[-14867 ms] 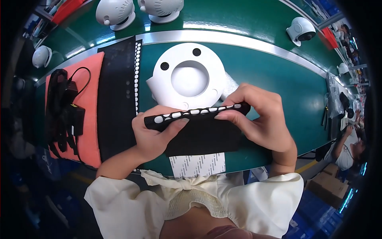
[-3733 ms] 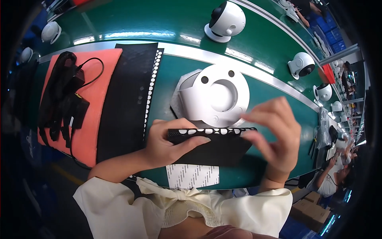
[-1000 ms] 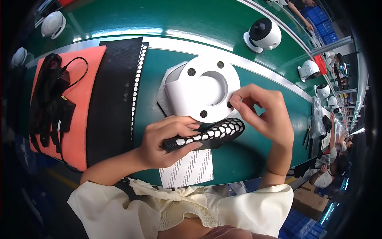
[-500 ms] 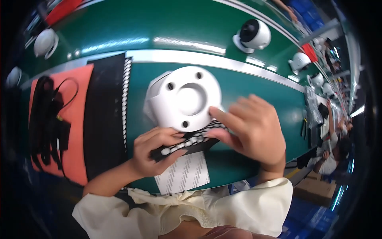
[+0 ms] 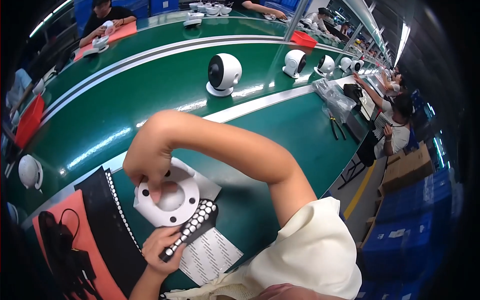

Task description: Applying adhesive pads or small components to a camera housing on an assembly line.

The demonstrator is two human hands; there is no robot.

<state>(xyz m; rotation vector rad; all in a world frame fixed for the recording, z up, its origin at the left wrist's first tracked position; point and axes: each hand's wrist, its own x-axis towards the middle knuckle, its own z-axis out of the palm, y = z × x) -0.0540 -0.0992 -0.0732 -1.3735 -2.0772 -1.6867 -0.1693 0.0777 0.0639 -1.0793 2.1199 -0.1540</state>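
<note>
Half a second back the right hand (image 5: 150, 165) was down at the black strip; now it has reached over onto the white round base (image 5: 170, 199), fingertips pressed at its rim and middle hollow, likely seating a pad. Her left hand (image 5: 159, 250) pinches the black strip of white dots (image 5: 192, 227), which runs up and to the right, overlapping the base's lower edge on the green table (image 5: 280, 135).
</note>
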